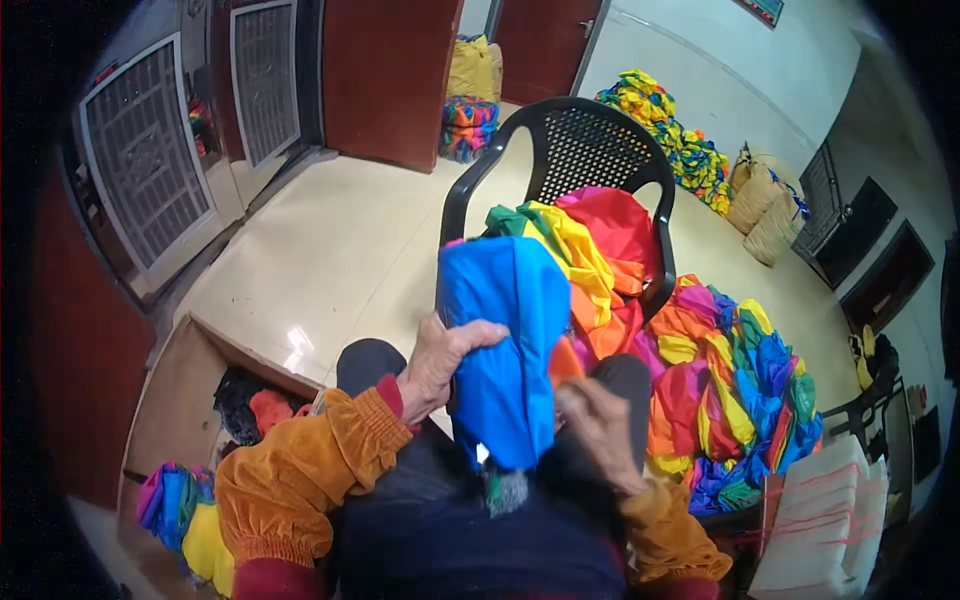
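My left hand [438,362] grips the left side of a folded bundle of smooth blue fabric [508,365], its thumb lying across the front. The bundle stands over my lap, long side up and down, with a small white bit at its lower edge. Close by its right edge is my right hand [603,428], smeared by motion, so its fingers cannot be made out. Beyond the bundle, loose yellow, red, orange and green fabric [580,255] lies heaped on the seat of a black plastic chair [598,150].
A large heap of rainbow-coloured fabric [725,385] lies right of the chair. More fabric [665,135] is piled along the wall near a tan sack [757,200]. An open cardboard box [178,390] is at the left, and white sheets [820,520] stand at the lower right.
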Available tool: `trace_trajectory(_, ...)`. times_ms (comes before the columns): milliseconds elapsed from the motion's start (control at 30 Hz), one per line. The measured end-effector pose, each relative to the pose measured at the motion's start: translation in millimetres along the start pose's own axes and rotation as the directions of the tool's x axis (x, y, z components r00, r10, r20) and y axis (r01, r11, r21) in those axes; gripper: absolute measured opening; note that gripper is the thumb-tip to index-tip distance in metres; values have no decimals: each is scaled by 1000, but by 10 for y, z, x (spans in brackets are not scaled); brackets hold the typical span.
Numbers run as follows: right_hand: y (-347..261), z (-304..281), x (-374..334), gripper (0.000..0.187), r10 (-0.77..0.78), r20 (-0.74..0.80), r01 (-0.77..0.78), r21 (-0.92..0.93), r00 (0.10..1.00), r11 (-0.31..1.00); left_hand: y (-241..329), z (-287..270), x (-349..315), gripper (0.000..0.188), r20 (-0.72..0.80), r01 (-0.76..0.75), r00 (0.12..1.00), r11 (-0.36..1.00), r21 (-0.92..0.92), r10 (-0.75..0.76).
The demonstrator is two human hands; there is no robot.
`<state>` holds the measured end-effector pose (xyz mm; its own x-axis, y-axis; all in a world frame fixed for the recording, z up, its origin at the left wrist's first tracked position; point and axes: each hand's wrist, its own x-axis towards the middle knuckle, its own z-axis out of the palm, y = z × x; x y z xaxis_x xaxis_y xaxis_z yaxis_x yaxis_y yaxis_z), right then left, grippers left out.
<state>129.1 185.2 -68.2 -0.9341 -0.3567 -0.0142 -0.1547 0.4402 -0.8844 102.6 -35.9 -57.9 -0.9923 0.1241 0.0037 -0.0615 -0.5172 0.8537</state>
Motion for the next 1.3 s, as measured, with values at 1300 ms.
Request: trace_trajectory(1300, 141, 835, 294, 56, 354, 68, -322, 603, 933, 730, -156, -481, -391, 50, 17, 172, 985, 984, 36, -173)
